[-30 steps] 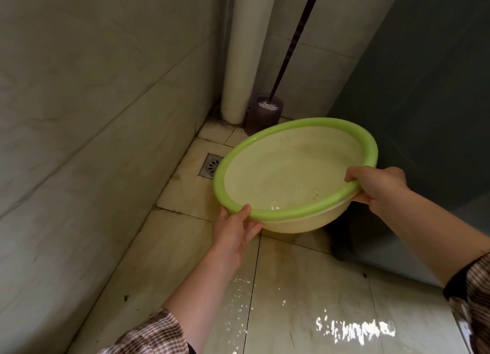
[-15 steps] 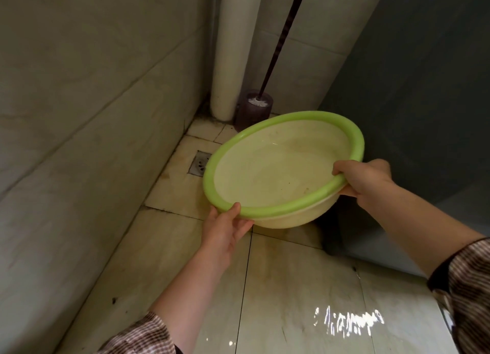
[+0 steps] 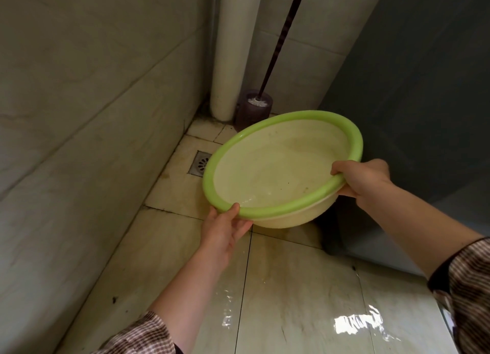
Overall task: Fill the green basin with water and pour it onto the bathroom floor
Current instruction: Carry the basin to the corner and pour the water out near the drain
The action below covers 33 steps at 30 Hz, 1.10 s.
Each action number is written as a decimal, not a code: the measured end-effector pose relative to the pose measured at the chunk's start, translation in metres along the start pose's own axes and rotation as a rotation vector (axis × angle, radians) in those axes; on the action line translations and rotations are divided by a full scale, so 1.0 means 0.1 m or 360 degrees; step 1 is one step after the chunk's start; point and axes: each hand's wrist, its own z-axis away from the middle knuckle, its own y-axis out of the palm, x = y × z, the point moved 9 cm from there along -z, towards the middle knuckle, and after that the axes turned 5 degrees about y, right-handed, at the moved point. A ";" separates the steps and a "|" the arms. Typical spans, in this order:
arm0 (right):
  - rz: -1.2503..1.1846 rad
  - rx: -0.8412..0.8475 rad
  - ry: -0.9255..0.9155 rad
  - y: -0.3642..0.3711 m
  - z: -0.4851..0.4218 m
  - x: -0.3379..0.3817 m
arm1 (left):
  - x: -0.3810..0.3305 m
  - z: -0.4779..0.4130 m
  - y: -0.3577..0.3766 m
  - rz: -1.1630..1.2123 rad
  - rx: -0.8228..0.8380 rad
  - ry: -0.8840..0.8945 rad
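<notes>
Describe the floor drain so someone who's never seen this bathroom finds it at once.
Find the white pipe running down the far corner. On the floor tiles before it, near the left wall, lies the floor drain, partly hidden behind the green basin. It alone is a square slotted metal grate.

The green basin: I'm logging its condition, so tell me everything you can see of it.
The basin is round, shallow, plastic-looking: pale yellow bowl, green rim, a few dark specks and a wet glint inside. It is held in the air, tilted toward the camera, above the floor by the drain. The left hand grips its near rim, the right hand its right rim.
</notes>
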 end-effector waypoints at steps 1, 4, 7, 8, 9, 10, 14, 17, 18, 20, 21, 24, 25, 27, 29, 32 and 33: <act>-0.0001 0.0002 0.0000 0.00 0.00 0.00 | 0.00 0.00 0.00 -0.0004 -0.0003 0.0001; -0.0005 0.0006 -0.0004 0.00 0.00 0.01 | -0.01 0.00 -0.01 -0.0007 -0.0017 0.0003; -0.0008 0.0000 -0.0001 0.00 0.00 0.00 | -0.01 -0.01 -0.01 -0.0020 -0.0024 0.0004; -0.0008 -0.0003 -0.0002 0.00 0.00 0.00 | -0.01 -0.01 -0.01 -0.0022 -0.0025 0.0005; -0.0007 -0.0006 -0.0008 0.00 0.00 0.00 | -0.01 -0.01 -0.01 -0.0024 -0.0026 0.0004; -0.0007 -0.0011 -0.0016 0.00 0.00 -0.01 | -0.01 -0.01 -0.01 -0.0023 -0.0028 0.0001; -0.0008 -0.0035 -0.0049 -0.01 -0.01 -0.01 | 0.00 0.00 -0.02 -0.0025 -0.0030 -0.0006; -0.0009 -0.0046 -0.0070 0.00 -0.01 -0.01 | 0.00 0.01 -0.03 -0.0040 -0.0032 -0.0006; -0.0008 -0.0048 -0.0076 0.00 -0.01 -0.01 | 0.00 0.01 -0.03 -0.0040 -0.0031 -0.0008; 0.0003 -0.0046 -0.0089 0.00 -0.01 -0.01 | 0.00 0.01 -0.03 -0.0035 -0.0030 -0.0010; 0.0013 -0.0047 -0.0094 0.01 -0.01 -0.01 | 0.00 0.02 -0.03 -0.0033 -0.0030 -0.0010; 0.0034 -0.0056 -0.0111 0.01 0.00 0.01 | 0.00 0.02 -0.03 -0.0033 -0.0029 -0.0011; 0.0039 -0.0057 -0.0116 0.02 0.00 0.01 | 0.00 0.02 -0.03 -0.0033 -0.0024 -0.0014; 0.0048 -0.0057 -0.0126 0.02 0.01 0.03 | -0.01 0.02 -0.03 -0.0030 -0.0015 -0.0019; 0.0056 -0.0062 -0.0128 0.03 0.01 0.03 | -0.01 0.02 -0.03 -0.0029 -0.0017 -0.0019; 0.0064 -0.0076 -0.0128 0.02 0.02 0.03 | -0.01 0.02 -0.03 -0.0031 -0.0023 -0.0015; 0.0066 -0.0086 -0.0134 0.02 0.03 0.03 | -0.01 0.02 -0.03 -0.0031 -0.0028 -0.0016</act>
